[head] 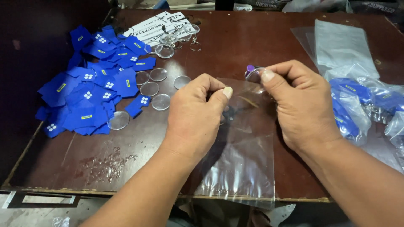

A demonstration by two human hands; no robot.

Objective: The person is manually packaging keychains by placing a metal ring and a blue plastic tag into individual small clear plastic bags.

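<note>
Left hand (195, 115) pinched shut, thumb and forefinger closed on the top edge of a clear, flat plastic bag (240, 155) that hangs from the fingertips down past the front edge of the dark brown wooden table (235, 46). Right hand (301, 103) likewise closed, thumb and forefinger nipping the opposite side of the bag's mouth, with a small round clear keyring piece with a purple tip (252, 72) just beside the thumbnail; whether gripped along with the bag, cannot tell. Between the two sets of fingers, the bag's opening stretched taut. Left of the left fingers, near: loose clear plastic discs (155, 90), then a heap of blue fabric pieces (90, 94). Beyond the right knuckles, a stack of empty clear bags (343, 44); beside the right wrist, filled bags holding blue pieces (357, 105).
</note>
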